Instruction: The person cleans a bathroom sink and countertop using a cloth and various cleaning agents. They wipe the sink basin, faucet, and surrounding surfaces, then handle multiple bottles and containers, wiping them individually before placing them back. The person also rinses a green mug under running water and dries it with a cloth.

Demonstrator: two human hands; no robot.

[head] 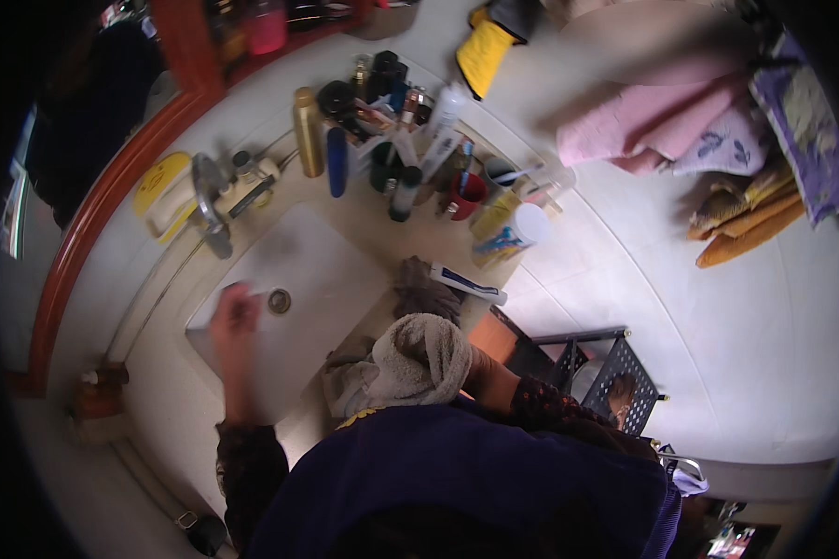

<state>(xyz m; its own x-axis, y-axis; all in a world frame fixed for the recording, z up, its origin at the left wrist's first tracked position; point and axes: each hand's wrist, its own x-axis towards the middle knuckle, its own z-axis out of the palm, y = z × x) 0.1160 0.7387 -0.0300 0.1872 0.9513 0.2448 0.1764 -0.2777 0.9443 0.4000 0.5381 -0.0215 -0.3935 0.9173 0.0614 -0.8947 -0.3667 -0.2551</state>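
Over the white washbasin [321, 258] is my left hand [236, 314], blurred by motion, with its fingers curled. Whether something small sits between those fingers cannot be made out. The round metal drain [279, 301] lies just right of it. A bunched beige-grey terry towel [419, 356] is in front of my chest. My right hand [486, 377] reaches into the towel from the right and grips it; its fingers are hidden in the folds. Beyond the towel, a crumpled dark cloth [426, 290] rests on the counter, close to a white toothpaste tube [468, 283].
A chrome faucet [212, 206] and a yellow soap dish [162, 197] stand behind the basin. Bottles, a gold spray can [308, 133] and a red cup [467, 197] crowd the back corner. Pink towels [643, 119] hang on the right wall above a black perforated rack [622, 384].
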